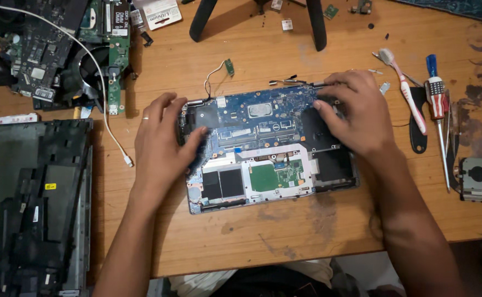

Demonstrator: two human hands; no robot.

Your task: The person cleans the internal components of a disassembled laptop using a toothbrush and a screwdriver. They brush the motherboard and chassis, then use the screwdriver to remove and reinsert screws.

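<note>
An opened laptop base [268,181] lies in the middle of the wooden desk, its blue motherboard [263,118] exposed at the top and a small green board below. My left hand [161,146] rests on the left edge of the base, thumb pressed onto the board's left side. My right hand [356,113] lies over the upper right corner, fingers bent down onto the board near the hinge. Neither hand holds a tool.
A dark laptop cover [32,209] lies at the left. Circuit boards and a fan [92,60] sit at the top left, with a white cable [111,137] trailing down. A toothbrush [408,91], screwdriver [439,110] and loose fan [477,179] lie at the right. Tripod legs [315,25] stand behind.
</note>
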